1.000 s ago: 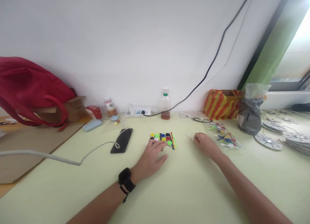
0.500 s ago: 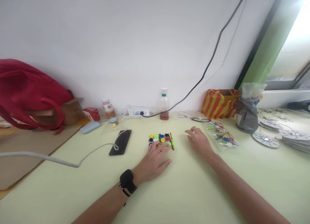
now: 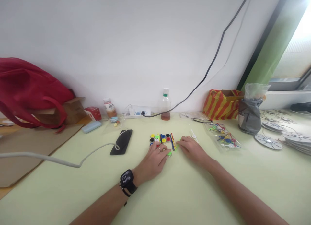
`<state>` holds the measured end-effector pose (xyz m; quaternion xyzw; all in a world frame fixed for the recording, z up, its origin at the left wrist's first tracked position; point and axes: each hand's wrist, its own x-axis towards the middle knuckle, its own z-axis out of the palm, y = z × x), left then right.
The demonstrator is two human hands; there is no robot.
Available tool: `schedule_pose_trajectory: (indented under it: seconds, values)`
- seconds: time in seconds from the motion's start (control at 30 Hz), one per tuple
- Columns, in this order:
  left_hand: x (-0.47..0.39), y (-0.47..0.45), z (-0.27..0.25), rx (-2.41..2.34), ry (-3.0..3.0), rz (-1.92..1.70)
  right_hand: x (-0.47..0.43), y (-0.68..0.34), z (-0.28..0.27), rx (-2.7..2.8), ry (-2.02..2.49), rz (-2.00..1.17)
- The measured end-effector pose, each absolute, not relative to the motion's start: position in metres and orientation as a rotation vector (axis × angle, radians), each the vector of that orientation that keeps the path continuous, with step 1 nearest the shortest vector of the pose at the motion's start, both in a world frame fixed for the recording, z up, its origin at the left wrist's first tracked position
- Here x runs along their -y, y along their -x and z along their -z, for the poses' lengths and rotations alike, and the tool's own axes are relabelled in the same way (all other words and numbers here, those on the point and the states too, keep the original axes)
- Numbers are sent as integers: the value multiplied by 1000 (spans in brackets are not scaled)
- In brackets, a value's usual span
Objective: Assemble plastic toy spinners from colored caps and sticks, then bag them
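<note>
Small round plastic discs [image 3: 164, 140] in yellow, green, black, white, red and blue lie in rows on the pale green table. Beside them stand blue, yellow and red plastic sticks [image 3: 172, 141], side by side. My left hand [image 3: 152, 160] pinches a light green disc [image 3: 169, 154] at the near edge of the rows, and its fingers cover some discs. To the right of the sticks, my right hand [image 3: 194, 150] is closed at the fingertips on a light green stick [image 3: 177, 145], largely hidden. A white stick [image 3: 194, 135] lies just beyond that hand.
Clear bags of coloured parts [image 3: 228, 140] lie to the right, near a grey bag [image 3: 249, 116] and grey-white discs [image 3: 268, 141]. A black phone [image 3: 121, 142] with a pale cable across it is on the left. A bottle [image 3: 165, 105] and power strip [image 3: 137, 112] line the wall.
My right hand has moved left and nearer, onto the light green stick, uncovering the white stick. My left thumb has closed toward the index finger, and the light green disc has shifted nearer.
</note>
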<state>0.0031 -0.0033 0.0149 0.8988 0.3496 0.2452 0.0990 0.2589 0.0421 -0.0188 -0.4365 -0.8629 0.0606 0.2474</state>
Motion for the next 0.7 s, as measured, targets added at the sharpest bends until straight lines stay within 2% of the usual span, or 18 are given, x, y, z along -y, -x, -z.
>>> schedule_pose_trajectory:
  seconds: [0.33, 0.57, 0.7]
  values:
    - [-1, 3, -12, -1024, -2512, -811, -33, -268, 5, 2304, 1160, -234]
    - [4, 1, -11, -1059, -2292, -914, -17, -268, -9, 2269, 1275, -437]
    - [3, 1, -6, -1041, -2259, -923, -13, -267, -11, 2238, 1162, -536]
